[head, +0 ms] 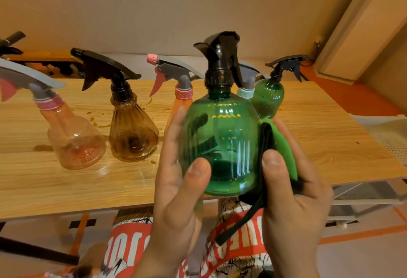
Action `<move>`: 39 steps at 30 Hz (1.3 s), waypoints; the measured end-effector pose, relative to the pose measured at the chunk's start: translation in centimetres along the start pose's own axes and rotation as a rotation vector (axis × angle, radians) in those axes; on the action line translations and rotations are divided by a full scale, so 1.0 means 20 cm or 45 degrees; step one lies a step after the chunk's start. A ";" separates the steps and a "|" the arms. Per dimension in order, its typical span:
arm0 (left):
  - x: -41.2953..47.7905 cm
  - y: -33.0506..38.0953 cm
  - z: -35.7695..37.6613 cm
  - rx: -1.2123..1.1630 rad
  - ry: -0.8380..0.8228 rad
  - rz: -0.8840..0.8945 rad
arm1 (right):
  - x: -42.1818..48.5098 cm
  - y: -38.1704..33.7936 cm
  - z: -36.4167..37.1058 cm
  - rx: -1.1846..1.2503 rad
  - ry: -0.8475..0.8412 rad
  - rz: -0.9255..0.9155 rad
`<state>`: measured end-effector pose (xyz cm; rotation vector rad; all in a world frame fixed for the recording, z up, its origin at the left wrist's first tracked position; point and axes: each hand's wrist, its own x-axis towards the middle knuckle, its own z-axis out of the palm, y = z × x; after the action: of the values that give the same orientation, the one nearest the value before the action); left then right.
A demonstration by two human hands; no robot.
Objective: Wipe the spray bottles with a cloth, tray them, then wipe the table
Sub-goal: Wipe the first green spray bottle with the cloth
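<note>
A green spray bottle [222,143] with a black trigger head is lifted above the table's front edge. My left hand [176,189] grips its left side, thumb on the front. My right hand [293,194] holds a green cloth with black edging [283,145] pressed against the bottle's right side. On the wooden table [319,136] stand a pink bottle [74,143], an amber bottle [133,136], an orange-pink bottle [178,105] half hidden behind my left hand, a second green bottle [267,99], and a grey-headed bottle with a pale green collar [245,92] mostly hidden behind the held one.
Brown spill marks [99,121] stain the table between the pink and amber bottles. A white perforated tray [387,138] sits at the table's right end. Another spray head [11,44] shows at the far left. The wall runs close behind the table.
</note>
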<state>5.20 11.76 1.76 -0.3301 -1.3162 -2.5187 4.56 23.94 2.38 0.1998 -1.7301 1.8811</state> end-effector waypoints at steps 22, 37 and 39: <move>0.01 0.01 -0.05 -0.247 -0.063 -0.077 | -0.01 0.00 0.02 0.047 0.055 -0.001; 0.04 0.06 -0.04 -0.094 -0.007 -0.141 | -0.01 0.02 0.03 -0.042 -0.088 -0.226; 0.03 0.06 -0.04 -0.107 -0.010 -0.151 | 0.00 0.02 0.05 0.014 -0.042 -0.138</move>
<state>5.00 10.34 2.29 -0.2875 -1.2700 -2.6796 4.14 22.96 2.17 0.3236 -1.6960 1.8186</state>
